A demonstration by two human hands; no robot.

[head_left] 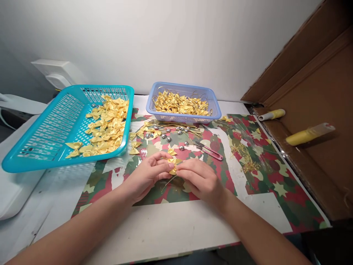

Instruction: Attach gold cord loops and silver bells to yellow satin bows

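Note:
My left hand (150, 170) and my right hand (202, 178) meet over the patterned table covering, both closed on a small yellow ribbon bow (173, 161). My left thumb and fingers pinch its left side, while the right fingertips press its right side. A thin gold tie (168, 183) sticks out below the fingers; its other end is hidden. Just beyond the hands lies another yellow bow (171, 152). Several silver jingle bells (168, 139) are scattered farther back, beside a bundle of gold ties (176, 125). Pink-handled thread snips (211, 152) rest to their right.
At left, a turquoise basket (35, 145) holds many yellow bows and stands tilted. A blue-purple basket (183, 117) by the wall contains bows with gold ties. Gold clippings (249, 163) lie at right. Two yellow-wrapped tubes (303, 136) project from a cardboard panel (317, 84).

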